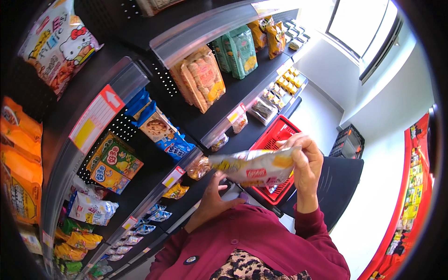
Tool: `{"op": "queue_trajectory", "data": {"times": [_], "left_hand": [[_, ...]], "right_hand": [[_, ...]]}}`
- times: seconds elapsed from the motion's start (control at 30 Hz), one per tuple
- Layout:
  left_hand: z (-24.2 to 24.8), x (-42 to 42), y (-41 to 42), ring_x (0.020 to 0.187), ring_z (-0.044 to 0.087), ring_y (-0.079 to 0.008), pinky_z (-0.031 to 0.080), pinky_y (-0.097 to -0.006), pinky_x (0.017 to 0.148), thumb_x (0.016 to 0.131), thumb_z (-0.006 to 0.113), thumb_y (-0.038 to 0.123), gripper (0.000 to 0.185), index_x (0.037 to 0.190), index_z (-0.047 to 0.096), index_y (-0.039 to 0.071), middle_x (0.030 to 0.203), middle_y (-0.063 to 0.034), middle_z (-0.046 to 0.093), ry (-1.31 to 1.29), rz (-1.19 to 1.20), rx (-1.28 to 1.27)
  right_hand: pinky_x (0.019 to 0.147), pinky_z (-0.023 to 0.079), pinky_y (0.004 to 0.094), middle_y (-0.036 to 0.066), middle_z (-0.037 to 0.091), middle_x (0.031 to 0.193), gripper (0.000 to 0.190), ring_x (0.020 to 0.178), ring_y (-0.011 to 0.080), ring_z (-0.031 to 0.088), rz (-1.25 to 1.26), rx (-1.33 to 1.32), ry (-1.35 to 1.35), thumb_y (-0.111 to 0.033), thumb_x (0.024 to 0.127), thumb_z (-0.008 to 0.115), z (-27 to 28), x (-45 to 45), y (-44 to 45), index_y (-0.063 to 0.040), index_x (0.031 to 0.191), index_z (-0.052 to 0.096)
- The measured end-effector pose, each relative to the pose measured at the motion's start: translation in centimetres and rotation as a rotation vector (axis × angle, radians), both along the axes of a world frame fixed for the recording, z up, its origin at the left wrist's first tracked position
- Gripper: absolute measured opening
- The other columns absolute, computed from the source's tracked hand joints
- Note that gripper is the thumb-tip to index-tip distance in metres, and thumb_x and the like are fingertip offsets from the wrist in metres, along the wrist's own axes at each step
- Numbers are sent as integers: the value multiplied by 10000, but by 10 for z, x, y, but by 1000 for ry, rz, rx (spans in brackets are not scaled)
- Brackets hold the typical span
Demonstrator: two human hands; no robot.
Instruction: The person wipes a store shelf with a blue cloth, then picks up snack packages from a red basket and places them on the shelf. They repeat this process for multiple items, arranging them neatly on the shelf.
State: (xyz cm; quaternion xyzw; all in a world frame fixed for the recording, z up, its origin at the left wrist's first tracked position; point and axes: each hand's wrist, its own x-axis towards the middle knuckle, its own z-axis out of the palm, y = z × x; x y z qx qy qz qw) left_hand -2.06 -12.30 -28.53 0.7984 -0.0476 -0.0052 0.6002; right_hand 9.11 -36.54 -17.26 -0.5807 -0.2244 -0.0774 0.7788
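Note:
My right hand (308, 159) grips one end of a pale plastic snack bag (262, 164) with printed writing and holds it up in front of my chest. Beneath the bag's other end is my left hand (213, 201), its fingers spread apart. Whether a left fingertip touches the bag I cannot tell. Behind and below the bag stands a red plastic shopping basket (271, 131), partly hidden by the bag. Just left of my left hand, a clear bag of brown snacks (199, 167) sits at the shelf edge.
Black store shelves with clear price-tag rails (171, 178) run along my left. They bear blue cookie packs (164, 129), snack boxes (113, 162) and green bags (239, 52). A black surface (336, 185) lies to my right, with a black crate (346, 143) beyond it.

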Motion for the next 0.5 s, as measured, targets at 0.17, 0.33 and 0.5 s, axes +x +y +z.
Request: {"op": "queue_trajectory", "data": {"times": [0.17,0.33,0.5], "left_hand": [[0,-3,0,1449,476,-312,392,-413,1180,733,966,388,1120,1593,346,28,1567,-210,477,-147,-20,91],[-10,-16,1,1440,484,-304,385,-410,1185,745,959,380,1058,1563,389,25,1549,-201,498,-97,-53,-10],[-2,-22,8,1431,492,-295,378,-407,1190,758,952,372,998,1533,431,23,1531,-192,520,-70,-2,-61]], "right_hand": [[1032,533,448,105,602,989,128,953,195,643,304,115,36,-136,1000,645,21,-11,41,-27,985,581],[998,514,391,106,615,1018,125,1006,205,631,444,180,83,-119,1014,654,31,-20,71,-18,1009,580],[938,582,421,107,617,936,183,918,217,665,386,97,109,-203,981,638,44,-25,92,-43,932,563]]}}
